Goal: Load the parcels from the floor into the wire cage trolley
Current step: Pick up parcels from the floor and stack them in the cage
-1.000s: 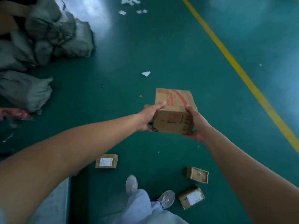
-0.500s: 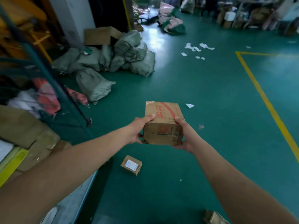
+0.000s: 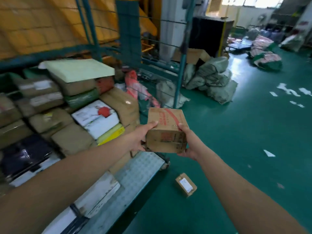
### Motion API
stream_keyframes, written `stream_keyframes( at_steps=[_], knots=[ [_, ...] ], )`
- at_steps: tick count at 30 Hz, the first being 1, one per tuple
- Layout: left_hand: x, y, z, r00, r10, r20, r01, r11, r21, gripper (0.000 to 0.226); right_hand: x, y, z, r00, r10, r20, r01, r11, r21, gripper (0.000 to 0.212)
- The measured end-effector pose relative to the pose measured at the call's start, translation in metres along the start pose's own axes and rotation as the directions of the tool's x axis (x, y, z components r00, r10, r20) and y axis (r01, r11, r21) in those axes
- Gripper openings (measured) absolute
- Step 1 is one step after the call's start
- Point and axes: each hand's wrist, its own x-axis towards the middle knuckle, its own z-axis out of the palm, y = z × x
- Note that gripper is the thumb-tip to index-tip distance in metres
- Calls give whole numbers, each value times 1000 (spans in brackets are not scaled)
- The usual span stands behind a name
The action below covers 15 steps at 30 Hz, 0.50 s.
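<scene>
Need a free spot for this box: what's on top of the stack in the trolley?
A pale flat slab lies topmost, on a brown parcel. Lower down, brown parcels and a white printed one show. What lies under and behind them is covered.

At your one o'clock, grey sacks lie heaped on the green floor, against a white pillar. Torn paper scraps litter your two o'clock. Farther back, red-and-green bundles sit blurred. A yellow chute fills your eleven o'clock.
</scene>
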Motion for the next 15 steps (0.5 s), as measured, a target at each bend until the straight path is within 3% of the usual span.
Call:
stream_keyframes(
  at_steps=[3,11,15],
  knots=[
    [-24,-4,-68,998,7,-55,-13,993,-115,42,5,-4,70,995,1,95,7,997,-83,55],
    [-54,-25,-199,971,14,-239,-62,979,-194,58,15,-5,208,962,31,273,31,975,-218,51],
    [-63,-30,-242,954,0,-300,-74,969,-238,59,16,-9,258,939,60,339,33,964,-264,39]
  ],
)
